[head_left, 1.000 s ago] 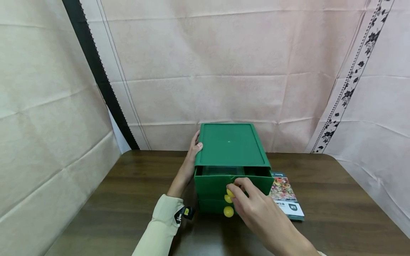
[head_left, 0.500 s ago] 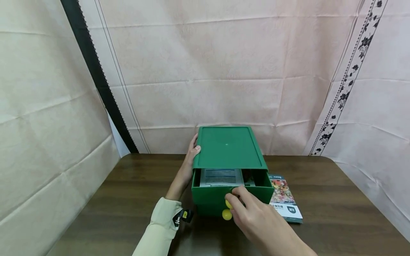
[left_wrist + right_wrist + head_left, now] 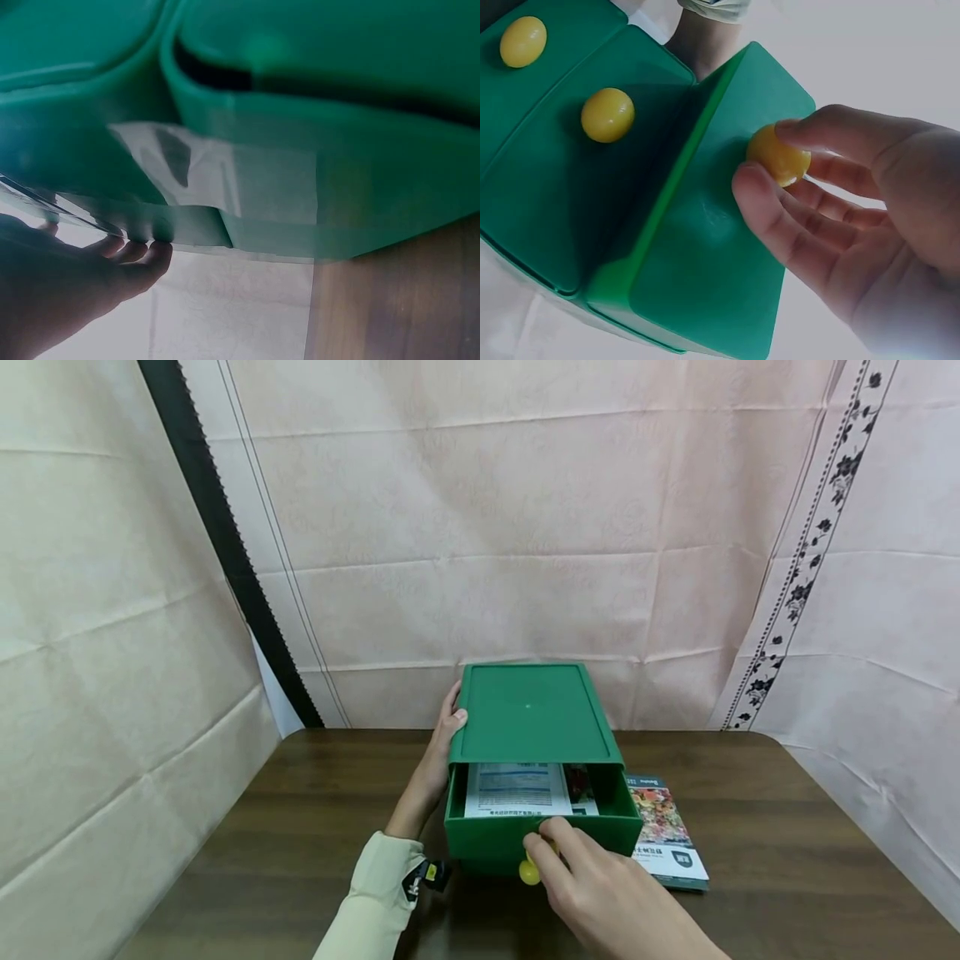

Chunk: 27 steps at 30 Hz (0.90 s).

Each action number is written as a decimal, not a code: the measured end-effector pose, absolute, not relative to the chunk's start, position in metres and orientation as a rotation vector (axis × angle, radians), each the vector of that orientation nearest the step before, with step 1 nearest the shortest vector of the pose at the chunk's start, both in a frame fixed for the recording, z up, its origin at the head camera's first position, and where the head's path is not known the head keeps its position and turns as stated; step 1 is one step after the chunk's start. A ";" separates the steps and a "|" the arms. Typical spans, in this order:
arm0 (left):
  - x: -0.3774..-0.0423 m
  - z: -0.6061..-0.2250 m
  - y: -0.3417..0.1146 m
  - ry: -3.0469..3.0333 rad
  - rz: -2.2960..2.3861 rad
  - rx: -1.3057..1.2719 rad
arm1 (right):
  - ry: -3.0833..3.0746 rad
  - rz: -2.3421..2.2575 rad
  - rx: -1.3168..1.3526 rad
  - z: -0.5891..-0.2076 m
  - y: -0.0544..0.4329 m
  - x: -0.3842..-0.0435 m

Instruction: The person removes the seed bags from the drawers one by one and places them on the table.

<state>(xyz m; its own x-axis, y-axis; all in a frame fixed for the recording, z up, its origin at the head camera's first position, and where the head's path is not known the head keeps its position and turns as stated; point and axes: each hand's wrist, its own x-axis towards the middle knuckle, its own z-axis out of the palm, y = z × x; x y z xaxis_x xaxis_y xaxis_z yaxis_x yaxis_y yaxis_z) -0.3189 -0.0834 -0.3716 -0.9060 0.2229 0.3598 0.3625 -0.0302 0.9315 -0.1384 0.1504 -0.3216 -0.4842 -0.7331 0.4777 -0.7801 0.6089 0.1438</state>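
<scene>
A green drawer cabinet [image 3: 532, 714] stands on the table with its top drawer [image 3: 480, 839] pulled partway out. My right hand [image 3: 603, 889] pinches that drawer's round yellow knob [image 3: 769, 154] between thumb and fingers. Two more yellow knobs, a nearer one [image 3: 607, 115] and a farther one [image 3: 523, 41], sit on the lower drawer fronts, which stay closed. Inside the drawer lie a printed white sheet or booklet [image 3: 517, 789] and a darker colourful item [image 3: 577, 785]. My left hand [image 3: 438, 752] rests along the cabinet's left side, fingertips touching it in the left wrist view.
A booklet with a colourful cover [image 3: 663, 827] lies right of the cabinet on the brown wooden table [image 3: 315, 827]. Pale cloth [image 3: 487, 527] hangs behind the table and at both sides. A dark device is strapped at my left wrist.
The top drawer has slid out toward me with my right hand on its knob, bringing the papers inside into sight. My left hand has stayed against the cabinet's side.
</scene>
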 end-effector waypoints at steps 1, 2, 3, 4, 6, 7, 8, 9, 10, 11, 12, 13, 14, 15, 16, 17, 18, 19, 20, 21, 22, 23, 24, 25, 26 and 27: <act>-0.319 -0.372 -0.084 -2.116 -2.086 -0.639 | -2.336 0.118 1.201 -0.322 0.150 -0.138; -0.319 -0.372 -0.084 -2.116 -2.083 -0.638 | -2.329 0.112 1.205 -0.322 0.150 -0.137; -0.319 -0.373 -0.084 -2.115 -2.080 -0.643 | -2.322 0.111 1.210 -0.322 0.150 -0.137; -0.319 -0.373 -0.084 -2.114 -2.078 -0.644 | -2.315 0.110 1.215 -0.322 0.150 -0.137; -0.319 -0.374 -0.085 -2.108 -2.079 -0.648 | -2.310 0.109 1.230 -0.322 0.150 -0.136; -0.319 -0.374 -0.085 -2.106 -2.081 -0.648 | -2.314 0.112 1.239 -0.322 0.151 -0.136; -0.319 -0.374 -0.085 -2.102 -2.086 -0.649 | -2.309 0.108 1.248 -0.322 0.151 -0.137; -0.319 -0.374 -0.085 -2.102 -2.090 -0.650 | -2.305 0.102 1.256 -0.322 0.151 -0.137; -0.319 -0.374 -0.085 -2.103 -2.091 -0.648 | -2.299 0.091 1.265 -0.323 0.152 -0.137; -0.319 -0.374 -0.085 -2.102 -2.092 -0.650 | -2.289 0.080 1.273 -0.323 0.152 -0.137; -0.319 -0.374 -0.085 -2.103 -2.092 -0.648 | -2.279 0.071 1.280 -0.323 0.152 -0.137; -0.319 -0.374 -0.085 -2.103 -2.092 -0.651 | -2.270 0.062 1.285 -0.323 0.152 -0.137; -0.319 -0.374 -0.085 -2.105 -2.091 -0.651 | -2.263 0.052 1.288 -0.323 0.153 -0.137; -0.320 -0.374 -0.085 -2.102 -2.090 -0.655 | -2.276 0.046 1.293 -0.323 0.153 -0.137; -0.320 -0.374 -0.085 -2.099 -2.091 -0.660 | -2.298 0.045 1.299 -0.322 0.154 -0.137; -0.320 -0.374 -0.085 -2.098 -2.090 -0.659 | -2.319 0.043 1.305 -0.322 0.154 -0.137; -0.321 -0.374 -0.085 -2.096 -2.088 -0.664 | -2.356 0.047 1.312 -0.321 0.155 -0.137; -0.321 -0.374 -0.085 -2.093 -2.086 -0.670 | -2.384 0.052 1.322 -0.321 0.156 -0.137; -0.321 -0.374 -0.085 -2.090 -2.085 -0.677 | -2.408 0.059 1.332 -0.321 0.157 -0.136; -0.321 -0.374 -0.085 -2.084 -2.083 -0.689 | -2.425 0.068 1.344 -0.321 0.158 -0.136; -0.321 -0.374 -0.085 -2.084 -2.079 -0.696 | -2.425 0.075 1.356 -0.321 0.158 -0.135; -0.321 -0.374 -0.085 -2.082 -2.075 -0.705 | -2.415 0.079 1.367 -0.321 0.159 -0.135; -0.321 -0.374 -0.085 -2.080 -2.071 -0.716 | -2.406 0.085 1.377 -0.321 0.159 -0.134; -0.321 -0.373 -0.085 -2.081 -2.067 -0.720 | -2.382 0.087 1.386 -0.321 0.160 -0.133; -0.321 -0.373 -0.084 -2.081 -2.064 -0.726 | -2.366 0.088 1.394 -0.321 0.160 -0.133; -0.321 -0.373 -0.084 -2.082 -2.062 -0.726 | -2.345 0.090 1.399 -0.322 0.160 -0.132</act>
<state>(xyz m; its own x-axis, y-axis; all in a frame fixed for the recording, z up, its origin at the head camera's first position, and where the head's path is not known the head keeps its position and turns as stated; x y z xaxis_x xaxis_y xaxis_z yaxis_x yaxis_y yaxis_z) -0.3208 -0.0842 -0.3729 -0.8771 0.2469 0.4120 0.4144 -0.0448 0.9090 -0.1318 0.1598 -0.3215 -0.4146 -0.8294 0.3743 -0.8557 0.4953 0.1496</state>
